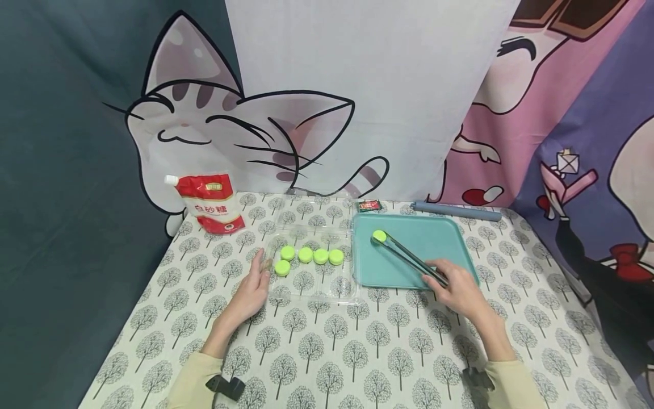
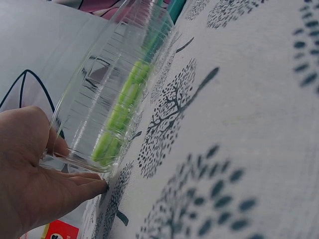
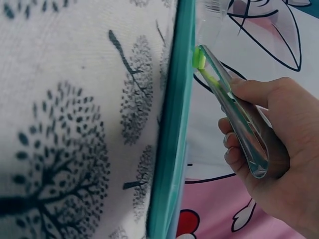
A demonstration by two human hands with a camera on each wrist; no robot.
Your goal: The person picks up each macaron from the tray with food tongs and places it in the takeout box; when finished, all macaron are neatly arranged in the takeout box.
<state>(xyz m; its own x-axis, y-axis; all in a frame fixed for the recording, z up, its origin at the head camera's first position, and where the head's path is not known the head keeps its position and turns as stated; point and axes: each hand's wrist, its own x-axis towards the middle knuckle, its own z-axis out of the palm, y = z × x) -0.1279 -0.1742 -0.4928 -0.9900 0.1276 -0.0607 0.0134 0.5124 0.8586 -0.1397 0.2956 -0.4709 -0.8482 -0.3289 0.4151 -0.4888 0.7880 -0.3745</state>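
Note:
In the head view my right hand [image 1: 453,285] grips a pair of metal tongs [image 1: 409,257]. Their tips are at a bright green macaron [image 1: 379,235] over the left part of the teal tray [image 1: 434,227]. The right wrist view shows the tongs [image 3: 234,114] between thumb and fingers, with the macaron [image 3: 199,58] at the far end. My left hand [image 1: 251,291] holds the left edge of an open clear plastic box [image 1: 322,289], thumb on the wall and fingers at its underside in the left wrist view. Several green macarons [image 1: 305,255] lie inside the box.
A red and white sugar pouch [image 1: 212,204] with a white cap stands at the back left. Behind the tray lie a small dark green and red packet [image 1: 370,205] and a grey-blue rod [image 1: 455,211]. A tree-print cloth [image 1: 327,352] covers the table.

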